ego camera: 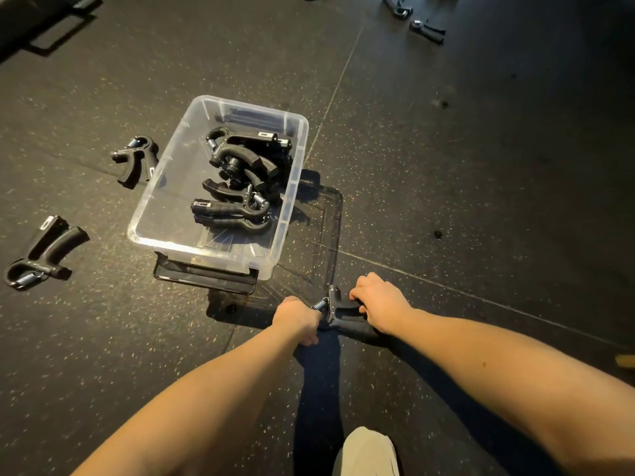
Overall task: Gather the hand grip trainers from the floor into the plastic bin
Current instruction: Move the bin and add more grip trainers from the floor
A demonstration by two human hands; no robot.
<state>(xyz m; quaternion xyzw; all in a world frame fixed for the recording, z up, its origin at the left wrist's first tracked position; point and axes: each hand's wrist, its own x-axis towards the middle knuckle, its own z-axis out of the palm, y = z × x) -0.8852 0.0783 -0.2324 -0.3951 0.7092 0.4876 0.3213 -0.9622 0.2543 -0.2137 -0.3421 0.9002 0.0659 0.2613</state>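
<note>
Gripping one black grip trainer (338,312) with both hands low over the dark speckled floor (446,166), just near of the clear plastic bin (220,249)

Left hand (298,319) is closed around the spring end of that trainer while the right hand (379,304) wraps its handles, fingers curled over the far side; whether the trainer touches the floor I cannot tell. In the bin a heap of trainers (244,176) lies piled toward its right wall, leaving the left half bare. Two more trainers lie on the floor to the bin's left, one (135,159) just beside its far-left wall, another (39,252) well apart toward the near left, and a further pair (412,18) sits far off at the floor's far right edge
</note>
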